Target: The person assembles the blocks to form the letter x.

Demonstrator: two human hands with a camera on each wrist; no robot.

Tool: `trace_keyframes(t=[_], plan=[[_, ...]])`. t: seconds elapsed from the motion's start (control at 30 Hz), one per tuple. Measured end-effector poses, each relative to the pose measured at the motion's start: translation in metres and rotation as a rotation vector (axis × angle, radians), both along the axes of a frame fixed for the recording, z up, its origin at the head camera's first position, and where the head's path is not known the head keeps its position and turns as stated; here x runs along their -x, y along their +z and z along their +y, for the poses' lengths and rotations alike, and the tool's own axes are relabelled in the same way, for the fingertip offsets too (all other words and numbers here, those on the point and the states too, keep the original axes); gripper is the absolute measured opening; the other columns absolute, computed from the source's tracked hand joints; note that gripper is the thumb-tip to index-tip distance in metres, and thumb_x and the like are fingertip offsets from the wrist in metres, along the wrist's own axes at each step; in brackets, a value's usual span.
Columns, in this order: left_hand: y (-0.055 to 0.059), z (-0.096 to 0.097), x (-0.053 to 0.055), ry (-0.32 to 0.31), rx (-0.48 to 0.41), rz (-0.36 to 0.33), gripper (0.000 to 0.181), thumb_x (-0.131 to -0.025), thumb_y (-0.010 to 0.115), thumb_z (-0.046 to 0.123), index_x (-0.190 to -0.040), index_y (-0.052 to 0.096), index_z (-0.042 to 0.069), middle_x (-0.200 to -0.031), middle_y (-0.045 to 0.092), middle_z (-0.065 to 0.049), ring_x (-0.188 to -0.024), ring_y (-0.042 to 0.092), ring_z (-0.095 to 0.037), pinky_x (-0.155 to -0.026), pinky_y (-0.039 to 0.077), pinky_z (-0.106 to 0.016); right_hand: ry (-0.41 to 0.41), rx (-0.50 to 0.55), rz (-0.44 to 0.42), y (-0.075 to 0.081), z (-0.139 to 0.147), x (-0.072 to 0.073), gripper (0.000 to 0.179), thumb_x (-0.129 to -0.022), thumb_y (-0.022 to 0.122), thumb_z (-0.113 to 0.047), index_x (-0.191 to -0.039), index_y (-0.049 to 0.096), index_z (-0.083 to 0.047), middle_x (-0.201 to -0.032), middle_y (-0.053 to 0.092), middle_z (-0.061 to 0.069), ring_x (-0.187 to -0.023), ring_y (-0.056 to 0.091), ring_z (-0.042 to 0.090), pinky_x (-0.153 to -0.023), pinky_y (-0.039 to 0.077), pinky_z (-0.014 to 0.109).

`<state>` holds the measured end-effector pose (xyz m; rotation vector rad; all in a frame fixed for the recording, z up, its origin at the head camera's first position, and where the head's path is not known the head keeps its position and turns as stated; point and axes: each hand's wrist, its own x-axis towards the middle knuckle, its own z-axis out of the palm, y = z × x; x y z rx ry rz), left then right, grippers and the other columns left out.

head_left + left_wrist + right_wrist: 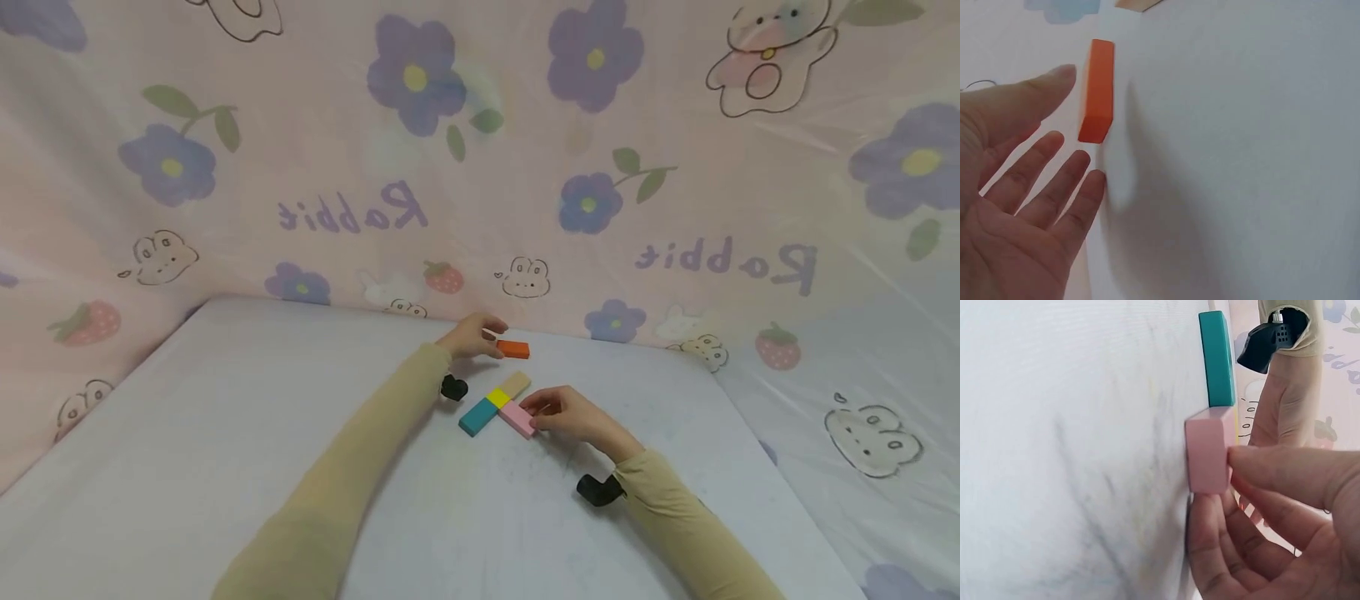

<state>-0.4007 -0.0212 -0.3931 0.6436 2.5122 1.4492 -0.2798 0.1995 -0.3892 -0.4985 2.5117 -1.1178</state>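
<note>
My left hand (468, 337) reaches beside an orange block (513, 349) lying at the far side of the table. In the left wrist view its fingers are loosely spread, and a gap shows between thumb and block. My right hand (573, 414) pinches a pink block (518, 419); the right wrist view shows the thumb against one edge and fingertips at its end. Up against the pink block is a small yellow block (498, 399), which sits between a teal block (477, 417) and a pale wooden block (516, 384) in a slanting row.
The white table (187, 450) meets a pink cloth backdrop (495, 150) printed with flowers and rabbits just behind the orange block. Black wrist devices (598, 490) stick out below both sleeves.
</note>
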Motion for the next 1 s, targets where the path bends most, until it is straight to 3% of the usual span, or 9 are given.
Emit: trace_keyframes(t=[0.1,0.23,0.47,0.77,1.0], plan=[[-0.002,0.003,-0.001,-0.004,0.018,-0.025,0.056,-0.082,0.074,0.003,-0.134,0.052,0.003,-0.135,0.052,-0.013,-0.119,0.051,-0.028,-0.099,0.043,-0.036,0.014,0.001,0.000,0.000,0.000,0.000,0.028,-0.090,0.064,-0.008,-0.117,0.065,-0.004,-0.101,0.063,0.007,-0.089,0.055,0.022,-0.078,0.047,0.030],[-0.003,0.009,0.000,-0.017,0.057,-0.003,0.053,-0.083,0.072,-0.001,-0.133,0.053,0.001,-0.133,0.054,-0.014,-0.117,0.052,-0.028,-0.099,0.043,-0.034,0.038,-0.004,0.013,0.000,0.002,0.001,0.028,-0.090,0.063,-0.008,-0.118,0.065,-0.003,-0.101,0.063,0.007,-0.088,0.055,0.022,-0.077,0.047,0.030],[-0.011,0.016,0.009,0.042,0.092,0.001,0.047,-0.083,0.072,0.000,-0.128,0.060,0.006,-0.124,0.059,-0.006,-0.111,0.053,-0.021,-0.099,0.042,-0.031,0.051,0.003,0.024,-0.001,0.003,0.004,0.029,-0.090,0.063,-0.007,-0.118,0.065,-0.003,-0.102,0.063,0.007,-0.088,0.055,0.022,-0.078,0.047,0.031],[-0.013,0.022,0.010,0.089,0.113,-0.028,0.044,-0.083,0.071,0.000,-0.125,0.063,0.009,-0.117,0.056,-0.004,-0.105,0.051,-0.020,-0.098,0.043,-0.031,0.052,0.025,0.000,-0.003,0.004,0.006,0.030,-0.090,0.063,-0.008,-0.119,0.063,-0.001,-0.103,0.063,0.009,-0.088,0.055,0.022,-0.077,0.048,0.028],[-0.013,0.025,0.011,0.108,0.133,-0.004,0.040,-0.083,0.072,0.000,-0.122,0.064,0.008,-0.115,0.054,-0.004,-0.105,0.050,-0.020,-0.098,0.042,-0.030,0.065,0.028,0.012,-0.004,0.006,0.006,0.030,-0.090,0.064,-0.007,-0.119,0.063,0.000,-0.104,0.063,0.010,-0.087,0.055,0.022,-0.076,0.048,0.028]])
